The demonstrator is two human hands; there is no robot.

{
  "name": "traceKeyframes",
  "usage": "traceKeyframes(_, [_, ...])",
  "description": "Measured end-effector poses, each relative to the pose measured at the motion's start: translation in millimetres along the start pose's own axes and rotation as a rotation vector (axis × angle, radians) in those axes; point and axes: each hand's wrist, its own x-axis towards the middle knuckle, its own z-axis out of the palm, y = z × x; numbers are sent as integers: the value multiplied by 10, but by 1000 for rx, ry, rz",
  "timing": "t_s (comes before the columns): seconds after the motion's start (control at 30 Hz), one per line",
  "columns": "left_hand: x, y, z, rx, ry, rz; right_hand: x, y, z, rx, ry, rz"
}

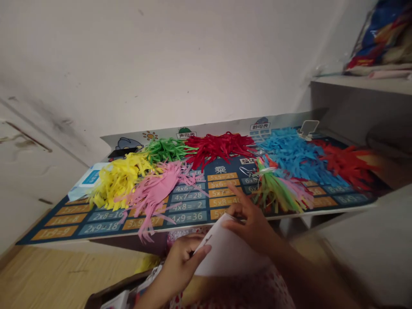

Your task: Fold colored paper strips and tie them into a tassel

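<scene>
While dark-rimmed bin [111, 286] at lower left holds white items [117, 300], left hand [186, 257] and right hand [247, 221] pinch white sheet [222, 253], lower centre; sheet plain, small dark mark [208, 238] near left thumb

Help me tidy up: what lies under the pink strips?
Mostly the printed multiplication mat, with equations showing around the pink strips. Whatever lies beneath their dense middle is covered.
</scene>
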Motion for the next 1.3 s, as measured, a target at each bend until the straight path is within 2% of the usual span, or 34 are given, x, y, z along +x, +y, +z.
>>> traceKeyframes(0.03, [1, -16, 27, 0, 26, -15, -17, -9, -35, -100, 78, -73])
traceKeyframes(0.13, [1, -66, 121, -36, 141, -81, -221, -21, -47, -328, 429, -242])
traceKeyframes(0.2, [5, -106, 194, -77, 222, -114, -426, 10, 86, -216, 538, -236])
traceKeyframes(0.23, [9, -128, 232, -86, 260, -118, -516, 41, 190, -81, 530, -173])
traceKeyframes(0.33, [15, -191, 347, -57, 290, -98, -656, 171, 524, 356, 454, 214])
traceKeyframes(0.4, [13, -218, 414, -31, 268, -90, -659, 259, 663, 502, 448, 415])
traceKeyframes(0.47, [8, -226, 470, -28, 275, -92, -644, 324, 711, 544, 448, 486])
traceKeyframes(0.57, [9, -216, 527, -41, 320, -80, -635, 360, 693, 556, 479, 532])
traceKeyframes(0.7, [21, -222, 541, -20, 323, -62, -627, 330, 678, 556, 560, 557])
traceKeyframes(0.87, [5, -261, 521, 58, 270, -44, -612, 302, 698, 509, 613, 581])
traceKeyframes(1.1, [-4, -179, 568, 5, 312, -51, -649, 355, 706, 400, 652, 540])
traceKeyframes(1.3, [-7, -177, 582, 32, 299, -56, -697, 398, 740, 330, 604, 486])
